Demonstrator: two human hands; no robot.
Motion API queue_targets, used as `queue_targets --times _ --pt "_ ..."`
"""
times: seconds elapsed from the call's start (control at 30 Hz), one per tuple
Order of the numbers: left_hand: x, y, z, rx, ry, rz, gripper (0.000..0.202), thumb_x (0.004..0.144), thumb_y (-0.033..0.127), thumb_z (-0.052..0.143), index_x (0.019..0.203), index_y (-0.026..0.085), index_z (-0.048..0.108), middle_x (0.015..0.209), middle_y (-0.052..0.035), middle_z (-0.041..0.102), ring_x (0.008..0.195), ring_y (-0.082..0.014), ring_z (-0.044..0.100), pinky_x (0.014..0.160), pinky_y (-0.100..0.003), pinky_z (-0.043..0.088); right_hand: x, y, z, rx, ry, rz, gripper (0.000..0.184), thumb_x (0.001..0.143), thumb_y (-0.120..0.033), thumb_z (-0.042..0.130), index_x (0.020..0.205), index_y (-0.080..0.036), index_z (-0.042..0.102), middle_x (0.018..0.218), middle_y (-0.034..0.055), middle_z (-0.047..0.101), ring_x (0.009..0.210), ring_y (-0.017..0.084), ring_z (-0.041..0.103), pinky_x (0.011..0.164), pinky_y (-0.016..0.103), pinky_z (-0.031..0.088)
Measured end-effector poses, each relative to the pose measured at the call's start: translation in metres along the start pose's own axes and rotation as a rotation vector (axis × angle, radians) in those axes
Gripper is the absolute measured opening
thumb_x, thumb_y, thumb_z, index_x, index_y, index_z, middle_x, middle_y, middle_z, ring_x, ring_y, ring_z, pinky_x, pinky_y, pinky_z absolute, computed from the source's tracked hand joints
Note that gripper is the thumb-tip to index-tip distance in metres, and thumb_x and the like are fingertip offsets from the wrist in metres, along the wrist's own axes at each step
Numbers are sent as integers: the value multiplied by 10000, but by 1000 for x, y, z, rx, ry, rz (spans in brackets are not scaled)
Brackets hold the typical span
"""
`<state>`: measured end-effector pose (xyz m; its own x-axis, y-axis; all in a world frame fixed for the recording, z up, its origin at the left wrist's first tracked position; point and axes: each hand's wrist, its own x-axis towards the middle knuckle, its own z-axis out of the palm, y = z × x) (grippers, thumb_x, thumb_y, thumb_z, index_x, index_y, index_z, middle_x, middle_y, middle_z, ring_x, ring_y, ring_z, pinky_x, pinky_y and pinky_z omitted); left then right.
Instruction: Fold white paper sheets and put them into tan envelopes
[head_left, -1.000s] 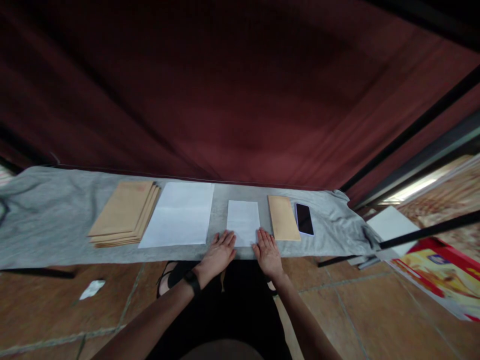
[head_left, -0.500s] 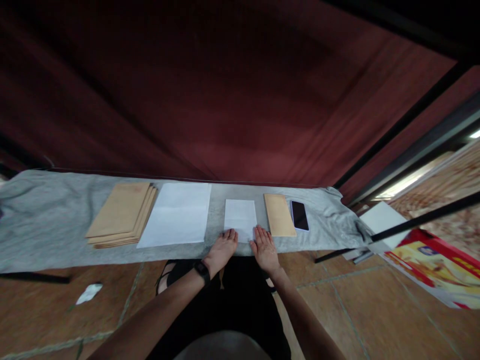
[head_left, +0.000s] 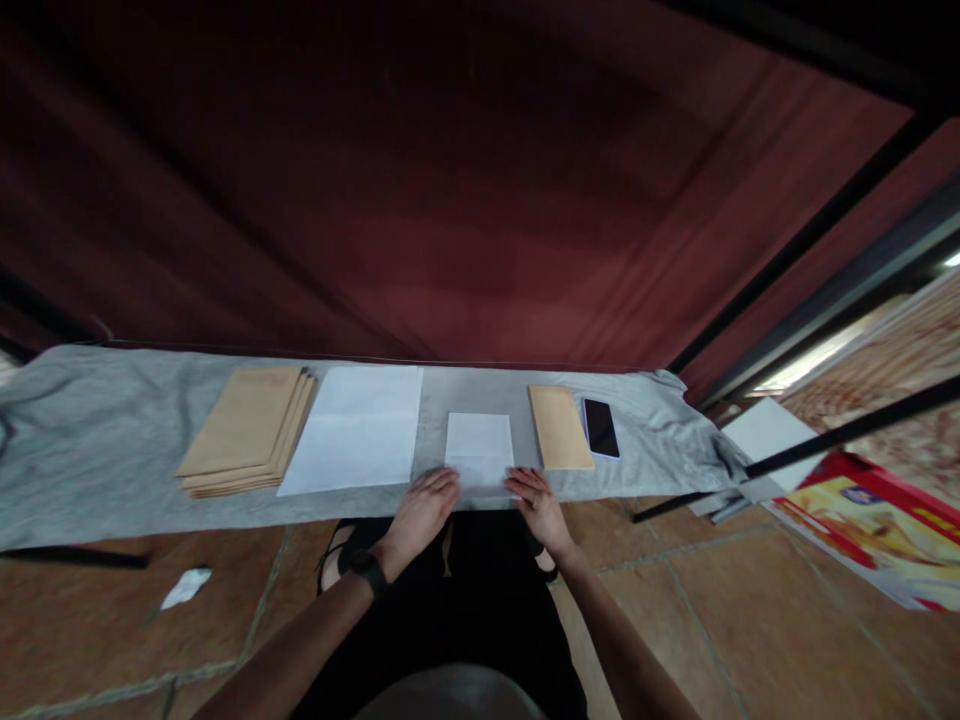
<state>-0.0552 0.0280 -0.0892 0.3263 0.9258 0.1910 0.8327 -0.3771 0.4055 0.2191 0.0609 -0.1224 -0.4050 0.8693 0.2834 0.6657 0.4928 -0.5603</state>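
A small white folded sheet (head_left: pixel 480 445) lies on the grey cloth (head_left: pixel 90 450) right in front of me. My left hand (head_left: pixel 421 508) rests flat at its near left corner, fingers stretched toward the paper edge. My right hand (head_left: pixel 536 503) lies at the near right corner, fingers pointing inward along the sheet's near edge. Both hands touch the paper and hold nothing lifted. A black band sits on my left wrist.
Left of the sheet lie a large white paper (head_left: pixel 358 428) and a stack of brown envelopes (head_left: pixel 247 428). To the right are a single brown envelope (head_left: pixel 560 427) and a dark phone (head_left: pixel 601 427). A red curtain hangs behind. A colourful poster (head_left: pixel 877 525) lies on the tiled floor.
The small sheet now looks shorter, with its near edge pulled toward me. Both hands have slid back to the near corners and turned inward.
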Motion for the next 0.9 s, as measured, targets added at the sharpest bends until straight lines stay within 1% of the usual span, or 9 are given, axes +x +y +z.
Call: queue_targets --times 0.1,0.23,0.37,0.47,0.53,0.6,0.67,0.73,0.9 --pt "1 -13 1 -67 50 -43 295 912 148 549 1166 198 692 1323 -75 659 1248 -206 592 1090 -397 468 3 -3 -2 32 28 23 326 930 -175 528 1159 -296 724 1280 36 689 1247 212 591 1118 495 397" --pt "13 -23 0 -161 71 -99 212 941 257 545 1010 207 739 1187 -73 727 1164 -218 641 1056 -403 489 12 -6 -5 69 79 49 255 983 -302 517 1104 -259 737 1152 51 740 1119 208 653 1020 405 479" --pt "21 -24 2 -244 116 -213 230 949 310 536 857 213 723 1010 -63 754 1019 -206 681 953 -345 527 19 -7 0 -39 113 132 324 1017 -357 447 944 -216 729 1002 68 746 975 216 678 912 363 505" --pt "27 -21 3 -240 147 -287 228 947 311 529 842 215 707 965 -54 745 975 -200 676 915 -327 520 26 -9 6 -137 140 176 356 1031 -357 406 918 -198 705 923 70 728 918 213 675 879 338 492" --pt "33 -19 2 -210 139 -362 223 950 293 519 864 208 706 965 -54 743 957 -192 674 890 -311 510 32 -11 8 -192 152 204 344 1033 -345 405 937 -191 697 915 69 726 917 209 677 866 317 482" --pt "41 -18 1 -178 113 -424 229 953 278 509 867 198 705 919 -50 744 890 -181 677 828 -287 502 40 -15 10 -256 169 252 322 1032 -334 415 960 -189 693 919 74 733 919 207 685 850 301 475" --pt "49 -17 -1 -152 85 -460 244 959 275 496 867 193 706 863 -42 745 808 -171 677 753 -266 485 49 -19 11 -323 180 307 303 1030 -329 425 979 -193 692 921 83 743 903 205 695 825 289 474" --pt "56 -16 -4 -120 56 -499 253 965 275 483 884 195 708 843 -38 749 765 -165 676 701 -251 462 57 -24 11 -376 171 353 288 1028 -327 434 984 -199 689 910 89 750 873 203 707 795 280 475" --pt "69 -12 -7 -1 -12 -576 273 982 294 454 931 201 706 884 -62 759 806 -186 693 669 -250 433 71 -31 15 -444 146 431 269 1016 -326 455 963 -190 681 901 108 757 837 222 726 738 288 487"
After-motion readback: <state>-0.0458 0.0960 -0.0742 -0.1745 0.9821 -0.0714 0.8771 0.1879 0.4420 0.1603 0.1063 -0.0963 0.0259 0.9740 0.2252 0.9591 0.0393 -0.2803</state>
